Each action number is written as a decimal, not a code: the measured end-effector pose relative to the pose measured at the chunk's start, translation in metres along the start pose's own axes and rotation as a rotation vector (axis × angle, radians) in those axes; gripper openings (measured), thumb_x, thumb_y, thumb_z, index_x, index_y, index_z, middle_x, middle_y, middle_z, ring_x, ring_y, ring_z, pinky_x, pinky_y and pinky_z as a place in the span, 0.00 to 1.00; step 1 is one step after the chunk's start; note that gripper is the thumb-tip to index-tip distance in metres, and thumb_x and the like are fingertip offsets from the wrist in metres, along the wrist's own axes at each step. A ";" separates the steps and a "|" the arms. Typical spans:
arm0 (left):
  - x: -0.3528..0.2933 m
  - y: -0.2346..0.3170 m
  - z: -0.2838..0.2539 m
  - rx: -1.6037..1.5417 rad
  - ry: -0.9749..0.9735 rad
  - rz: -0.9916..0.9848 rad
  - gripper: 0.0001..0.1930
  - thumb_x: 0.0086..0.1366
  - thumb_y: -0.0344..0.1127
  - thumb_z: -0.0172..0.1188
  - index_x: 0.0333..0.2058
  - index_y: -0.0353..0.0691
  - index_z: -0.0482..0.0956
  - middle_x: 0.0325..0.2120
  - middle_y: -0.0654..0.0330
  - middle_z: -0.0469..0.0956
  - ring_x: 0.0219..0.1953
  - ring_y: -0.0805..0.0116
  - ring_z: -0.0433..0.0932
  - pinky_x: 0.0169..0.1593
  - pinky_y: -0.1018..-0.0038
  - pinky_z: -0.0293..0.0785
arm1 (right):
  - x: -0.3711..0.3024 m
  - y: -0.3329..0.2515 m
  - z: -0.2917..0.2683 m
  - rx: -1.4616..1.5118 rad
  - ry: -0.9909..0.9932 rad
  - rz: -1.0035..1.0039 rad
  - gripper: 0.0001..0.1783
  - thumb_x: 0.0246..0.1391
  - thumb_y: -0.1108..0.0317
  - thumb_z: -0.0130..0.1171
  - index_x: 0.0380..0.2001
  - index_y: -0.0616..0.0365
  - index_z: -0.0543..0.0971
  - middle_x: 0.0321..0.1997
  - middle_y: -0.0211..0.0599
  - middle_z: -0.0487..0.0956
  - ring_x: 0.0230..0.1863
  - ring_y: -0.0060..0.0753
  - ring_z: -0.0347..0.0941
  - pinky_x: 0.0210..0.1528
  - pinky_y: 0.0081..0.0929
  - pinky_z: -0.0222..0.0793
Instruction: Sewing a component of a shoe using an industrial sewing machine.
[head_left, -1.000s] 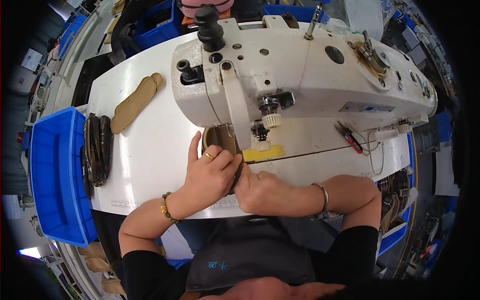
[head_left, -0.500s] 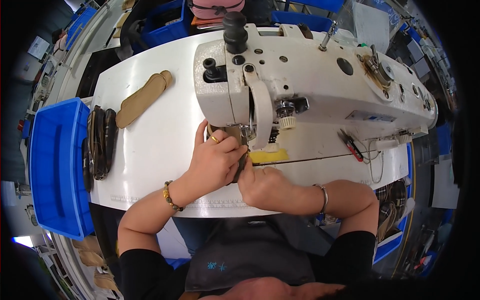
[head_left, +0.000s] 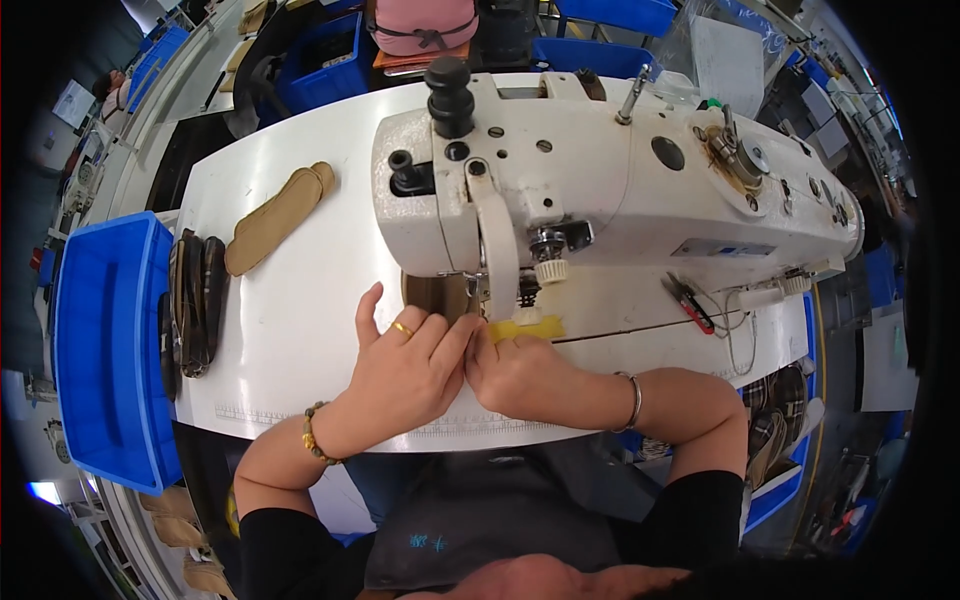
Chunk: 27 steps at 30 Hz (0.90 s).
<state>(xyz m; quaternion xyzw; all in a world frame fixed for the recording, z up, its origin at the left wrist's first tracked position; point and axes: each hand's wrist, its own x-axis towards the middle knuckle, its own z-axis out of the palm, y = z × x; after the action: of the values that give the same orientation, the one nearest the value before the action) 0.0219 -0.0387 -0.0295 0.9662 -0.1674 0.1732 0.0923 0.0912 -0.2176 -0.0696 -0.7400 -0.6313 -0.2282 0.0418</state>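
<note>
A brown fabric piece [head_left: 436,293] lies under the needle area of a white sewing machine [head_left: 590,170], its near edge partly hidden by my fingers. My left hand [head_left: 405,365] pinches that near edge with thumb and forefinger, while the little finger sticks out to the left. Close against it, my right hand [head_left: 522,378] is curled, its fingertips meeting the left ones at the fabric's right edge. What exactly lies between the fingertips is mostly covered. Yellow material [head_left: 522,328] shows on the machine bed just beyond my right hand.
Tan sole-shaped pieces [head_left: 275,222] lie on the white table [head_left: 300,350]. Dark plaid pieces [head_left: 196,300] stand stacked beside a blue bin [head_left: 110,350] at the left. Red-handled thread snips [head_left: 690,303] rest right of the needle. Plaid pieces [head_left: 785,400] fill a bin at the right.
Both hands have shifted toward me and slightly left relative to the machine, uncovering more of the brown fabric piece. My left little finger sticks out farther. The whole view has shifted slightly.
</note>
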 end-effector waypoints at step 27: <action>-0.010 -0.002 0.002 0.098 -0.025 -0.084 0.07 0.55 0.37 0.65 0.27 0.45 0.76 0.28 0.66 0.70 0.47 0.66 0.72 0.64 0.26 0.35 | 0.010 0.033 0.014 0.199 0.033 0.148 0.11 0.46 0.73 0.60 0.36 0.59 0.80 0.27 0.26 0.73 0.23 0.23 0.73 0.22 0.24 0.69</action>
<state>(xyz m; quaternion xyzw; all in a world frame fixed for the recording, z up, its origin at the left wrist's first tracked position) 0.0140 -0.0339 -0.0351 0.9778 -0.1193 0.1650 0.0501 0.1277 -0.2100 -0.0710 -0.7730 -0.5937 -0.1726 0.1421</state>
